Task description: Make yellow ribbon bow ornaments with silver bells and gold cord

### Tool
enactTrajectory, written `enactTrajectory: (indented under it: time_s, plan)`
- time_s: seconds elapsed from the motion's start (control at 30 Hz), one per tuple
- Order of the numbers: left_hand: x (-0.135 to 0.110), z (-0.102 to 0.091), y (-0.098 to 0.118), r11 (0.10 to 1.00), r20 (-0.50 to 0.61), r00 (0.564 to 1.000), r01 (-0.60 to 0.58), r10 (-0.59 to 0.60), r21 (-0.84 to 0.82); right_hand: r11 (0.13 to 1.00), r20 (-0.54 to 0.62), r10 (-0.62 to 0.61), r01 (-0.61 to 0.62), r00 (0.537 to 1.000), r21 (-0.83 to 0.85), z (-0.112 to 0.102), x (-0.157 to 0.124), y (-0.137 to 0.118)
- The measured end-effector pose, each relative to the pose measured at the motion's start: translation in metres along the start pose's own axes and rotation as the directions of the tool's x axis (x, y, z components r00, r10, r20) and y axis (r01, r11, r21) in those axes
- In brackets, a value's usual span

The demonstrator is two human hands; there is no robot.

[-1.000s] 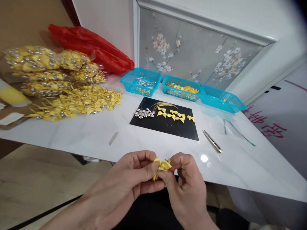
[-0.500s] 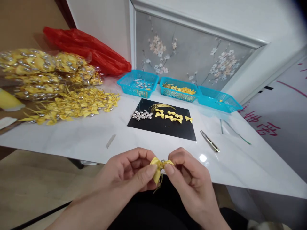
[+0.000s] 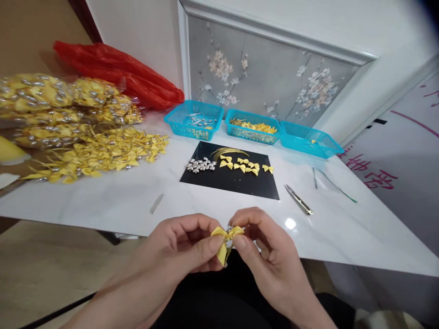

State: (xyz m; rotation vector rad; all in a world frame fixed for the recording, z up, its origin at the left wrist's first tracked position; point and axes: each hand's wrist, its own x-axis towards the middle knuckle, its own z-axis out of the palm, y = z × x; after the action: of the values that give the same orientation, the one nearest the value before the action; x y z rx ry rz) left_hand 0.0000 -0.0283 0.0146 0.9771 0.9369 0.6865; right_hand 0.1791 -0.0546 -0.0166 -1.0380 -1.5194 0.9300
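A yellow ribbon bow (image 3: pixel 222 252) is pinched between my two hands, just in front of the table's near edge. My left hand (image 3: pixel 192 249) grips its left loop and tail between thumb and fingers. The right loop is held by my right hand (image 3: pixel 264 246), thumb in front and fingers behind. At the bow's middle shows a small silver bead (image 3: pixel 229 230), partly hidden by the ribbon and fingers. Beyond the hands, a black mat (image 3: pixel 226 183) carries silver beads (image 3: pixel 200 165), several yellow bows (image 3: pixel 252 171) and a bundle of gold cord (image 3: pixel 233 151).
Thread snips (image 3: pixel 299 200) lie right of the mat. Three blue baskets (image 3: pixel 194 130) line the back; one has yellow pieces. Finished-looking yellow bows (image 3: pixel 113 153) are heaped at left, beside bagged ones (image 3: pixel 37 105) and a red plastic bag (image 3: pixel 120 73). A grey strip (image 3: pixel 157 204) lies on the white table (image 3: pixel 113 201).
The view has shifted slightly. My right fingers have moved in closer over the bow's middle, and the bow has turned a little; both hands keep their hold.
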Motion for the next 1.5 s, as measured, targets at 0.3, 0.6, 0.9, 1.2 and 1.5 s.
enactTrajectory:
  time_s: [0.3,0.6,0.9,1.2,1.5]
  plan:
    - [-0.002,-0.002,0.007,0.947,0.008,0.979,-0.198,0.202,0.252,0.98,0.05,0.166,-0.171,0.985,0.102,0.0,0.004,-0.011]
    - [0.005,-0.005,-0.007,0.977,-0.154,0.969,-0.173,0.192,0.123,0.904,-0.21,-0.325,0.238,0.922,-0.355,0.015,-0.005,-0.01]
    - [0.009,-0.005,-0.009,0.995,-0.246,0.965,-0.103,0.096,-0.016,0.898,-0.104,-0.258,0.199,0.961,-0.392,0.025,-0.004,-0.007]
    - [0.012,-0.005,-0.01,0.971,-0.167,0.986,-0.02,-0.021,-0.24,0.838,-0.07,-0.286,0.214,0.956,-0.502,0.024,-0.004,-0.009]
    - [0.014,-0.003,-0.01,0.954,-0.253,0.967,-0.048,-0.03,-0.296,0.789,-0.047,-0.332,0.251,0.942,-0.561,0.019,-0.008,-0.008]
